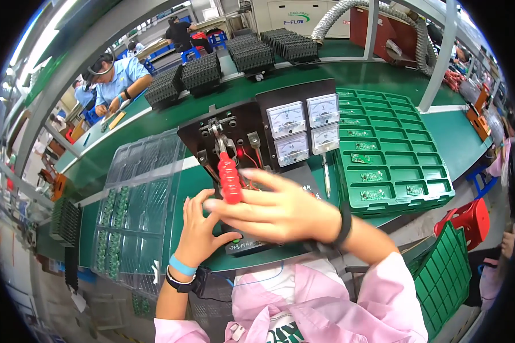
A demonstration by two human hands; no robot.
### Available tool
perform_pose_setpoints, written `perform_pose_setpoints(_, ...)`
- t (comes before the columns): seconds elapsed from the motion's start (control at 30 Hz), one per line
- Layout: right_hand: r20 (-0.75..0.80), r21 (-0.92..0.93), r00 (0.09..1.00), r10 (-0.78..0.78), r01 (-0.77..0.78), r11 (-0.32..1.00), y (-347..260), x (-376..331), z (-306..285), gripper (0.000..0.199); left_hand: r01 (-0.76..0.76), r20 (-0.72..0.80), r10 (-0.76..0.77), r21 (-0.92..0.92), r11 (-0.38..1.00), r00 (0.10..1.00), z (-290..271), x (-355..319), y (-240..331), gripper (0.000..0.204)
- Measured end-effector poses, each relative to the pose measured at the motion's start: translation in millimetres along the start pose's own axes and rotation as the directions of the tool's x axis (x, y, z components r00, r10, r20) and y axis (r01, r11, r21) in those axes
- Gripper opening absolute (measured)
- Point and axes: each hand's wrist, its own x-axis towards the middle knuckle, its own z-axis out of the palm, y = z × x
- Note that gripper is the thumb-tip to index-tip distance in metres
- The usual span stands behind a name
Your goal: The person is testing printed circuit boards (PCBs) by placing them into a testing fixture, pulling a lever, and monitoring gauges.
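Note:
A black test fixture (203, 134) stands upright in front of me, with a toggle clamp whose red ribbed handle (230, 178) points down toward me. My right hand (280, 208) lies across the handle's lower end, fingers stretched out and slightly blurred; whether it presses the handle is unclear. Just left of and below it, my left hand (195, 228) has its thumb and fingers apart, with fingertips near the fixture's base. No held object shows in it. Right of the clamp, a panel carries several white analog meters (286, 120). A red light (240, 152) glows by the clamp.
On the right, a green compartment tray (395, 154) holds several small circuit boards. Clear plastic trays (146, 166) with green boards lie left. A pen-like tool (327, 177) rests beside the tray. Black racks (200, 74) line the far bench; a co-worker (120, 80) sits far left.

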Motion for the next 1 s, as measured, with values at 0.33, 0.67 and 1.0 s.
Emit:
perform_pose_setpoints(0.33, -0.262, 0.242, 0.754, 0.602, -0.552, 0.798, 41, 11, 2, 0.037, 0.106, 0.017, -0.112, 0.218, 0.97, 0.994, -21, -11, -31, 0.046)
perform_pose_setpoints(0.67, 0.428, 0.258, 0.481, 0.765, -0.876, 0.407, 2, -56, 20, 0.021, 0.118, 0.223, -0.155, 0.17, 0.978, 0.963, -2, 13, -92, 0.022)
perform_pose_setpoints(1.0, 0.433, 0.149, 0.297, 0.851, -0.955, 0.257, 5, -47, 13, 0.021, -0.203, -0.073, 0.206, 0.053, 0.978, 0.976, -26, 0, 13, 0.022)
